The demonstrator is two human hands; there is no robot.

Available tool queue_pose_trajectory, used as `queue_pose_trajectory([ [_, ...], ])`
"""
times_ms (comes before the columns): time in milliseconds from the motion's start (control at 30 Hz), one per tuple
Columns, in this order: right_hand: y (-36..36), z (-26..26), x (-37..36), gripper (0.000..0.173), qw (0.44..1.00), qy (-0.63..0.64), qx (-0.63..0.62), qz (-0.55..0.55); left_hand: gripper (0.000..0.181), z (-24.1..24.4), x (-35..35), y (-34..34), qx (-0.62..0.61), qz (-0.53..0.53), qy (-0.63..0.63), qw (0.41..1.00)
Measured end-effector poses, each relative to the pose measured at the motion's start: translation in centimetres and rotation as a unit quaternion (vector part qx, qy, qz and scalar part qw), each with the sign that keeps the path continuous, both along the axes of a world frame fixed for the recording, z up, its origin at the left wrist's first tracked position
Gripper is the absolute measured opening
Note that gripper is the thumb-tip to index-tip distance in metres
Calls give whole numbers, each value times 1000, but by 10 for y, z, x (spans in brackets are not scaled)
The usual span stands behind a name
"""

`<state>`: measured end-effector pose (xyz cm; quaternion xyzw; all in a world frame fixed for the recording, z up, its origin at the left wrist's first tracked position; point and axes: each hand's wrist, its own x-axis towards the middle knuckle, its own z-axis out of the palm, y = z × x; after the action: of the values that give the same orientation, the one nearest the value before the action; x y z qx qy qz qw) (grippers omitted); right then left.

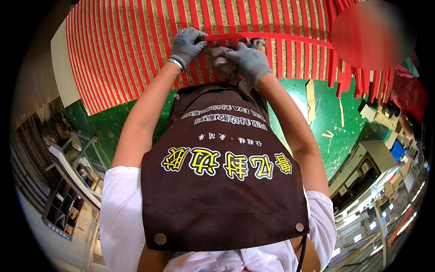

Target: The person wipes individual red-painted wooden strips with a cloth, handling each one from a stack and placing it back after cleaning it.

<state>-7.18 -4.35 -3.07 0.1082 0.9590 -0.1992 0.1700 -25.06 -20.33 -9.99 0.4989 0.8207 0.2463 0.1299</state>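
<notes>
Both my hands wear grey work gloves. My left hand pinches the left end of a long red strip, which runs off to the right across the board. In my right hand is a crumpled grey-brown rag, bunched below the strip near its left part. Under both hands lies a particle-board surface covered by many narrow red strips laid side by side with gaps. The gaps are tighter toward the left. A silvery band circles my left wrist.
More red strips are heaped at the right, jutting past the board's front edge. A blurred oval hides part of that side. Wood offcuts lie on the green floor. A metal-framed rack stands lower left, a cabinet lower right.
</notes>
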Motion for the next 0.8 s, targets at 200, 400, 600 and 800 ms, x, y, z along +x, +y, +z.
queue_pose_trajectory([
  [200,-20,22,-29,38,991,70,-34,-106,18,-2,-2,1,49,-12,27,998],
  [400,35,-1,-1,33,984,70,-31,-158,24,1,-1,3,73,-26,-5,997],
  [600,213,3,131,50,898,202,68,-384,26,10,1,0,24,-3,-45,999],
  [800,389,-2,256,27,734,54,304,-605,26,20,1,2,1,-24,-41,999],
])
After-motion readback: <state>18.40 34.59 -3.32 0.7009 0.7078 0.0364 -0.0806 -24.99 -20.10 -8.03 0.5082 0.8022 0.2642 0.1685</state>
